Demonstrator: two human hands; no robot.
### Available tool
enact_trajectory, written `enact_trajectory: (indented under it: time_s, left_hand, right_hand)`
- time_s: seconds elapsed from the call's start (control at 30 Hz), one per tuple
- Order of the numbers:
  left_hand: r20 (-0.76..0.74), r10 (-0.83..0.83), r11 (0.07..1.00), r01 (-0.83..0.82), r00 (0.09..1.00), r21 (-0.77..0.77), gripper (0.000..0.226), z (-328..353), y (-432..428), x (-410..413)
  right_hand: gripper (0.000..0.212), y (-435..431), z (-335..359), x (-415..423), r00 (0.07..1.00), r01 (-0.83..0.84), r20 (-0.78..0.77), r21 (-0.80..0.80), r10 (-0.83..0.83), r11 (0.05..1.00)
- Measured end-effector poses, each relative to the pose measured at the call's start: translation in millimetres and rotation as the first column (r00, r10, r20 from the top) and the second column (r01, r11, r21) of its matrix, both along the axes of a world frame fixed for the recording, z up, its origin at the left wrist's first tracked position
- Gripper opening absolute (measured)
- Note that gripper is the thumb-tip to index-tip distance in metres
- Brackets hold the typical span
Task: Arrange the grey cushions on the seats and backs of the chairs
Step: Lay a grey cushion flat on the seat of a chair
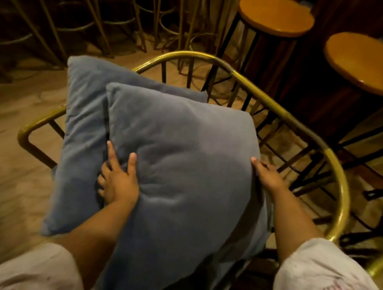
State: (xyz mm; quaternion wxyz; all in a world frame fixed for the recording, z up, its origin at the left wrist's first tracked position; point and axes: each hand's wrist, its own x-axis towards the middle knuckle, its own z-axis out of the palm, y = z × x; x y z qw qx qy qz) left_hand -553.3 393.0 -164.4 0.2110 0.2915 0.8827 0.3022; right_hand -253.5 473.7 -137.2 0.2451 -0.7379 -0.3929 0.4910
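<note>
Dim bar or café | round wooden bar stools point(276, 13) | gold metal-framed chairs point(273, 111) | wood plank floor point(6, 147)

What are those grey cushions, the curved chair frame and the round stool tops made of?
The front cushion and rear cushion look like soft velvety fabric: matte, with dimples where the left hand presses. The chair frame looks like metal tubing with a worn brass-coloured finish, dull grey in patches. The stool tops look like varnished wood, glossy orange-brown, though that is uncertain.
</note>
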Motion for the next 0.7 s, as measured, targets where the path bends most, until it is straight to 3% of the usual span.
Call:
enact_trajectory:
  time_s: [0.1, 0.27, 0.4, 0.5, 0.6, 0.63, 0.7]
  left_hand:
    - [-0.069, -0.022, 0.999, 0.025, 0.997, 0.038, 0.065, -21, -3, -13]
    - [-0.12, -0.064, 0.996, 0.07, 0.991, 0.05, 0.063, -35, -11, -23]
    - [-0.035, -0.097, 0.992, 0.099, 0.995, 0.072, 0.062, -24, -16, -28]
    - [0.112, -0.218, 0.939, 0.177, 0.97, 0.294, 0.062, 1, -27, -24]
    - [0.175, -0.336, 0.883, 0.245, 0.925, 0.399, 0.061, 31, -39, -24]
    - [0.188, -0.354, 0.874, 0.253, 0.916, 0.414, 0.061, 39, -42, -25]
    - [0.194, -0.372, 0.857, 0.255, 0.908, 0.448, 0.06, 66, -49, -30]
  right_hand:
    - [0.095, 11, -27, 14, 0.998, -0.016, -0.056, 0.008, 0.017, 1.0]
    - [0.121, -4, -49, 24, 0.98, -0.014, -0.196, 0.033, 0.021, 0.999]
    - [0.122, -23, -39, 20, 0.975, 0.045, -0.218, 0.064, -0.03, 0.997]
    - [0.119, -40, -8, 7, 0.975, 0.134, -0.192, 0.119, -0.11, 0.984]
    - [0.136, -62, 32, -8, 0.97, 0.188, -0.19, 0.182, -0.153, 0.965]
    - [0.133, -69, 44, -11, 0.969, 0.184, -0.201, 0.219, -0.14, 0.958]
    - [0.105, -83, 73, -19, 0.963, 0.203, -0.234, 0.291, -0.136, 0.935]
